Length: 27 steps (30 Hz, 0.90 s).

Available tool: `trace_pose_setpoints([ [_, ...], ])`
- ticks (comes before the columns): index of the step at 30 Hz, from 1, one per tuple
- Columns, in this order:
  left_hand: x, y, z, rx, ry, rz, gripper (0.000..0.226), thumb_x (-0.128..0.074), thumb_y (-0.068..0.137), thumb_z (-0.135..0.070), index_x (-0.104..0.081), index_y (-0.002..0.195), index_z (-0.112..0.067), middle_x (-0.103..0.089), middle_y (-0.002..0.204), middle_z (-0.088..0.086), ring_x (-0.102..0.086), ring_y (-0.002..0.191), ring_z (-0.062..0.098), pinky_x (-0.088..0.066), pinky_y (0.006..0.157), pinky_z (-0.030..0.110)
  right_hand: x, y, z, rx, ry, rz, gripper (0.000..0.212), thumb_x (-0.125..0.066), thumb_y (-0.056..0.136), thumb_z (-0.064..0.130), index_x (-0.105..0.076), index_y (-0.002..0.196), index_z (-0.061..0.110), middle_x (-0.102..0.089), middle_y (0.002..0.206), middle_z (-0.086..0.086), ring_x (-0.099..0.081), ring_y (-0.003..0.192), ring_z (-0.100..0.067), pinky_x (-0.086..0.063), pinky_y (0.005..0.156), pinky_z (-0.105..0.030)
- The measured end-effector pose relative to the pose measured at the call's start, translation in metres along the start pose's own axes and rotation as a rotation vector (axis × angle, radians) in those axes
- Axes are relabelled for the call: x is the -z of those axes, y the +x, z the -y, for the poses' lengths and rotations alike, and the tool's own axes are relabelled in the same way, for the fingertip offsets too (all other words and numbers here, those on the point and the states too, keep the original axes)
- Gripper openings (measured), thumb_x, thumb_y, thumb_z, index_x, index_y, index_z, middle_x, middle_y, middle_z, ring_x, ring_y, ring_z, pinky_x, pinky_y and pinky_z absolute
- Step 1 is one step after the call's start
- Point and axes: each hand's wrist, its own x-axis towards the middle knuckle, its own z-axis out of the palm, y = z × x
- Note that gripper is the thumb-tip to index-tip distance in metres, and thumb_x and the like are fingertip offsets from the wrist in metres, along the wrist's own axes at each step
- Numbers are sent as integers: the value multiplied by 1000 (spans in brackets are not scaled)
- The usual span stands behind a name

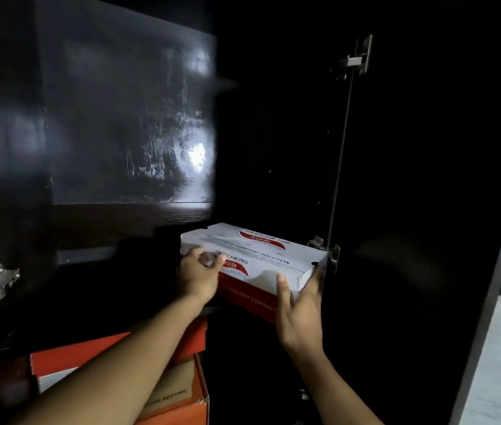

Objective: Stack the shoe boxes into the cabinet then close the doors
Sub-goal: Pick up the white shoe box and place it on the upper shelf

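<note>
White box is inside the dark cabinet, low on the right side by the hinge. Left hand curls its fingers over the near left corner of the lid. Right hand grips the right end, thumb on the front. Orange boxes sit lower down. Door stands open.

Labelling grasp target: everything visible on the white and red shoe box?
Cardboard by its look, the white and red shoe box has a white lid with red Skechers Arch Fit logos and a red base with pale lettering. Lid closed. It is roughly level in the dark cabinet, higher than the orange boxes. The left hand grips its near left end; the right hand holds its near right corner.
</note>
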Motion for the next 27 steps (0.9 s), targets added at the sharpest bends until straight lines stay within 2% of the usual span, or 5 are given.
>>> trace_pose_setpoints([
  [7, -28, -13, -11, 6, -8, 366, 106, -68, 43, -92, -56, 130, -33, -58, 129, -8, -60, 114, 13, -52, 97, 35, 1, 5, -27, 40, -144, -12, 71, -36, 96, 63, -22, 154, 26, -23, 159, 6, -24, 146, -10, -26, 116, -28],
  [9, -34, -10, -13, 49, -58, 365, 103, -71, 45, -88, -54, 131, -35, -54, 130, -7, -61, 108, 11, -59, 87, 42, 5, 11, -36, 33, -150, 29, 65, -40, 98, 57, -25, 154, 26, -24, 157, 7, -32, 143, -12, -35, 116, -36],
  [13, -49, -12, -22, 40, -133, 332, 36, -74, 79, -53, -54, 106, -38, -66, 115, -12, -62, 95, 7, -58, 89, 46, 6, 22, -44, 27, -154, 131, 65, -45, 100, 47, -20, 156, 23, -17, 159, 8, -30, 144, -14, -31, 119, -35],
  [19, -73, -10, -27, 70, 0, 390, 85, -68, 76, -66, -43, 144, -22, -46, 144, -1, -49, 129, 22, -43, 107, 41, 4, 53, -53, -49, -183, 220, 71, -52, 101, 31, -11, 158, 28, -6, 164, 9, -20, 149, -14, -18, 112, -21],
  [27, -83, 10, -24, 128, -97, 436, 43, -60, 86, -46, -63, 115, -15, -63, 96, -4, -53, 82, 9, -48, 98, 46, 3, 61, -69, -23, -217, 198, 70, -58, 97, 33, -20, 156, 34, -18, 156, 17, -37, 139, -11, -37, 112, -30],
])
